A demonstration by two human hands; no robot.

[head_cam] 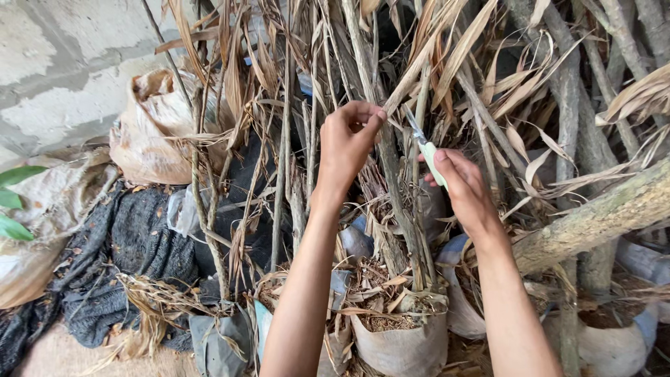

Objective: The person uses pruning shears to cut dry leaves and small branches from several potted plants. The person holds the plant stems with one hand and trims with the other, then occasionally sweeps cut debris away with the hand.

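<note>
My left hand (347, 143) is raised among dry stalks, its fingers pinched around a thin dried stem (382, 150) at about head height. My right hand (462, 183) grips a small knife with a pale green handle (433, 162); its thin blade points up and left toward the same stem, just right of my left fingers. The stem rises from a grey plastic grow bag (401, 338) filled with soil and dry leaf scraps, below and between my forearms.
Dry brown leaves and stalks fill the upper view. A thick branch (600, 220) crosses at right. More grow bags (614, 342) stand along the bottom. A crumpled tan sack (150, 129), dark netting (129, 244) and a concrete wall (63, 63) lie to the left.
</note>
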